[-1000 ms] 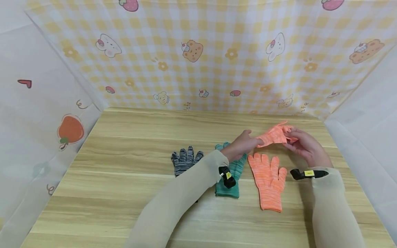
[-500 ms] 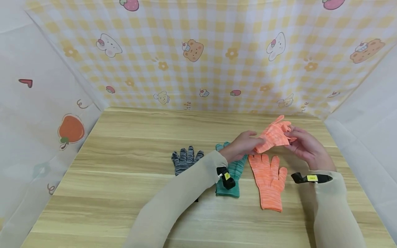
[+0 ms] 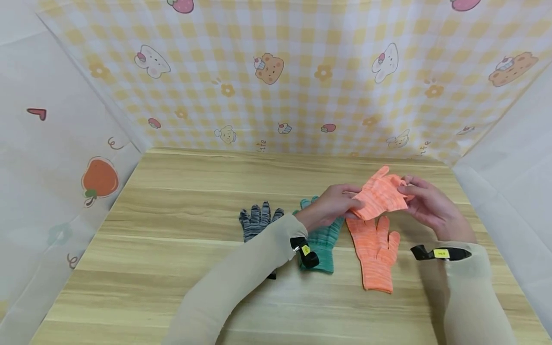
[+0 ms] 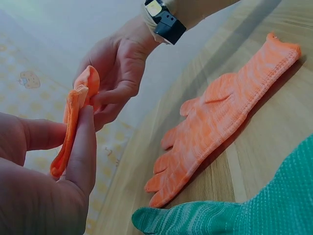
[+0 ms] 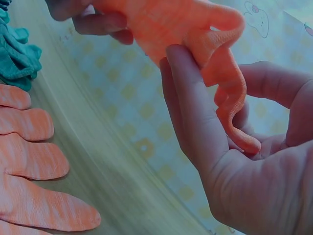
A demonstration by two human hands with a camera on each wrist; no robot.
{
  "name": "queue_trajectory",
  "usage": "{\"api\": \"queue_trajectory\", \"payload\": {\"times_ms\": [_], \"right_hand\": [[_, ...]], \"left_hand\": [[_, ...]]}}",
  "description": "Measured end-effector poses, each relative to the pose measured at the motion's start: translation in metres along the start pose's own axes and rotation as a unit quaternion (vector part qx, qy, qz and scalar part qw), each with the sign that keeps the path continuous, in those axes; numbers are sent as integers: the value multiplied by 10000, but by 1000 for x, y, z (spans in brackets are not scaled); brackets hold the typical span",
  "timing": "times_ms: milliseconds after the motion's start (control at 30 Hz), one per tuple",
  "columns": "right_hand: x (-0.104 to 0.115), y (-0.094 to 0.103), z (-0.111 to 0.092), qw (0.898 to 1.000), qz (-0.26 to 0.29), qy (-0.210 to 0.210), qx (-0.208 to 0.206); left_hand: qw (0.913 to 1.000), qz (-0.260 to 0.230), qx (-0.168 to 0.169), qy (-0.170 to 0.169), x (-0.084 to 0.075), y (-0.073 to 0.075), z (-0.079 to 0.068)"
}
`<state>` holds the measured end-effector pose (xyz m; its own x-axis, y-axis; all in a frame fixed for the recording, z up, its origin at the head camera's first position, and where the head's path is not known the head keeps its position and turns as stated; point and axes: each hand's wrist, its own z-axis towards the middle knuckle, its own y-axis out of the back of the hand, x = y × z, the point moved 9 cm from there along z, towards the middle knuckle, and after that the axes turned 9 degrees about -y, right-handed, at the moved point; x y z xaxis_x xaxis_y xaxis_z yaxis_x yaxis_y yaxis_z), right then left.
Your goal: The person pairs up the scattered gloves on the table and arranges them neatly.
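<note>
An orange knit glove (image 3: 380, 194) is held above the table between both hands. My left hand (image 3: 337, 203) pinches its cuff between thumb and fingers, as the left wrist view shows with the cuff edge (image 4: 71, 132). My right hand (image 3: 435, 206) holds the finger end, where the glove's fingers (image 5: 232, 103) dangle loosely between thumb and fingers. Below lies a second orange glove (image 3: 376, 258), flat on the table, fingers pointing away, its fingertips partly covered by the raised one. A green glove (image 3: 321, 244) lies left of it, partly under my left forearm.
A grey-and-black glove (image 3: 258, 223) lies farther left, mostly hidden by the left sleeve (image 3: 241, 268). The wooden table (image 3: 181, 191) meets a yellow checked cloth (image 3: 302, 96) at the back. White cloth walls (image 3: 64, 215) stand at the sides.
Both hands have drawn the held orange glove slightly toward me, and its cuff has spread flatter into view. The right hand has shifted a little to the right. The gloves on the table stay put.
</note>
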<state>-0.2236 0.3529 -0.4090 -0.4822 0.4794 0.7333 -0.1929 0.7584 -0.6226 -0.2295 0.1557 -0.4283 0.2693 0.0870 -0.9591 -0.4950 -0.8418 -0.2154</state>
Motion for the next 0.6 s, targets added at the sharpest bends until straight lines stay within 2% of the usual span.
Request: {"api": "queue_trajectory", "payload": {"times_ms": [233,600], "right_hand": [[1,-3,-6,9992,-408,-14,45],[-2,3,-13,9974,-667,-136,-232]], "left_hand": [[9994,-146,296,40,-1,-2,-11],[9969,-104,780,-47,1,-8,-25]]}}
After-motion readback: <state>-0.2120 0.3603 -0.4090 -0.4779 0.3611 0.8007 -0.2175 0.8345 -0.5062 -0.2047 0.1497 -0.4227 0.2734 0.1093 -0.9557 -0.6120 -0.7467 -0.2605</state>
